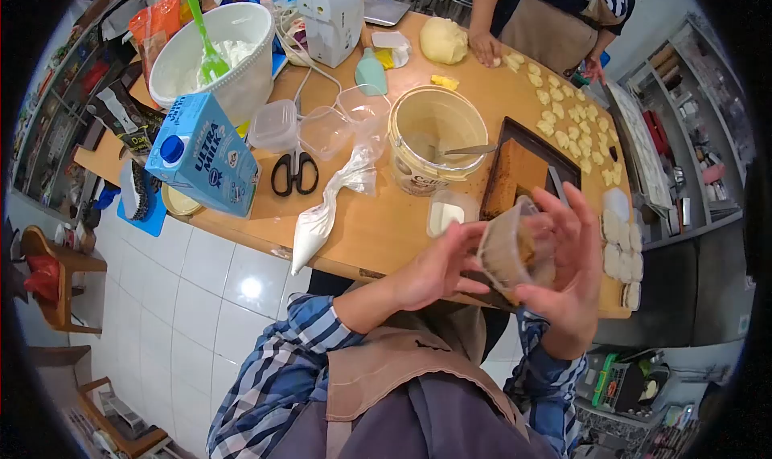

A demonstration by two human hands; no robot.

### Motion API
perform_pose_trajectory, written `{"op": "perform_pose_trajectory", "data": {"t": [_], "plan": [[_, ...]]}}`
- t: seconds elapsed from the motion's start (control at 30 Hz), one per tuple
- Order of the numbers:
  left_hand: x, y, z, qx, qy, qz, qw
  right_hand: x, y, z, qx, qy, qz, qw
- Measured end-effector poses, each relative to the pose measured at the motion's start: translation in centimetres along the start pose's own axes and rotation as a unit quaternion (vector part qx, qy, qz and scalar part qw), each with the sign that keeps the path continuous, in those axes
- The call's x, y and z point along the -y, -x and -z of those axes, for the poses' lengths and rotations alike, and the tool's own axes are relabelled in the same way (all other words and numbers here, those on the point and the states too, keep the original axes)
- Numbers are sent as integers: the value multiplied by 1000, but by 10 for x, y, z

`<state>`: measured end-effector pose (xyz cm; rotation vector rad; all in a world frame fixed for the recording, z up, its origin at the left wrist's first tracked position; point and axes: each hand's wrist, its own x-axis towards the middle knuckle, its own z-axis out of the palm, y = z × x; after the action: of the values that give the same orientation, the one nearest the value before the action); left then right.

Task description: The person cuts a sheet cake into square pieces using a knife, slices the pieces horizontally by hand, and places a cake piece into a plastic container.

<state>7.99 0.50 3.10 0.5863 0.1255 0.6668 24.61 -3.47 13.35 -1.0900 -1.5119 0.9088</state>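
Note:
Over the front edge of the table I hold a clear plastic cup [505,258], tilted, with a brown cake-like piece inside. My right hand [572,278] wraps round its right side, thumb below and fingers above. At the cup's left side, the curved fingers of my left hand [430,270] touch it. Just beyond lies a brown cake block [519,174] on a dark tray [505,133], a metal blade [556,184] beside it. A small clear container [449,211] with something white stands behind my left hand.
A cream tub [438,129] with a knife or spatula stands mid-table. Further left are a filled piping bag [322,214], scissors [293,174], a milk carton [205,157] and a bowl [257,45] of white cream. At the back, a co-worker's hand [485,47] rests near dough pieces [567,113].

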Motion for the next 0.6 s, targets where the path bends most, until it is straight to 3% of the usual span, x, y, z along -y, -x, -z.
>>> {"op": "perform_pose_trajectory", "data": {"t": [0.1, 0.13, 0.23, 0.43, 0.6], "plan": [[1, 9, 13, -8, -220, -87, 971, 11, -3, 18, -22, -14, -32, 999], [-3, 11, 10, -26, -205, -58, 977, 13, -3, 21, -25, -11, -37, 999], [-2, 11, 5, 5, -241, -91, 966, 15, -3, 22, -18, -8, -42, 999], [13, -11, -10, 20, -10, -203, 979, 14, -8, -5, -27, 0, -64, 998], [15, -15, -5, -31, 23, -205, 978, -2, -11, -12, -9, 34, 5, 999]]}}
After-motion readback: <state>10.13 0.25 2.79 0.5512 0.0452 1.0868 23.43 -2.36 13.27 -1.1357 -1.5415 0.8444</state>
